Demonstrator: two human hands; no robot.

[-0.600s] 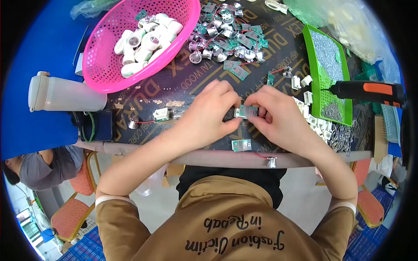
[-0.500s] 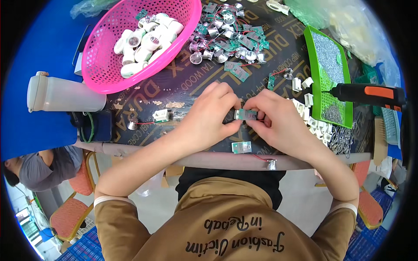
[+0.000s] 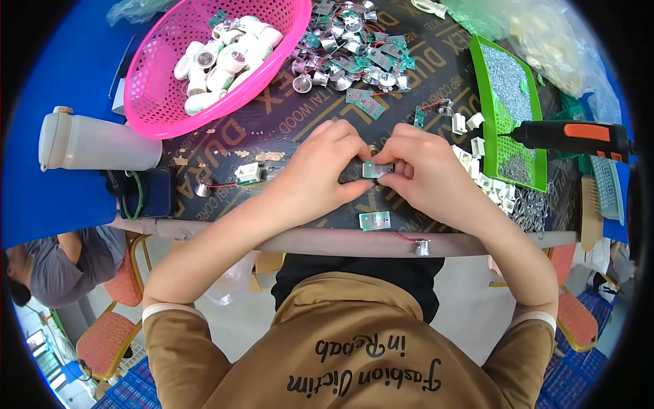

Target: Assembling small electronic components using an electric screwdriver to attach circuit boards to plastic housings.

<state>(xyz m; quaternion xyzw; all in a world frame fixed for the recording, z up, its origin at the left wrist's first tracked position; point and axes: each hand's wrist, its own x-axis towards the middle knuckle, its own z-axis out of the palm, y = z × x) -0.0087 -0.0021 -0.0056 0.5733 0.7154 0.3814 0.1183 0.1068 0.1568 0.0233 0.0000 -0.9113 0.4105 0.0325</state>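
Our right hand [image 3: 422, 167] pinches a green circuit board [image 3: 373, 170] near view centre; left hand [image 3: 329, 163] half-curled at 9 o'clock, we can't tell its grip. Right forearm [image 3: 503, 240] bump could knock 5 o'clock reflector [image 3: 423, 247] off bench [image 3: 327, 243].

Workshop: electric screwdriver [image 3: 575, 132], piled circuit boards [image 3: 380, 60]

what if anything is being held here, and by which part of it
A small circuit board: the right hand pinches its right end; the left hand is at its left end, its grip unclear.
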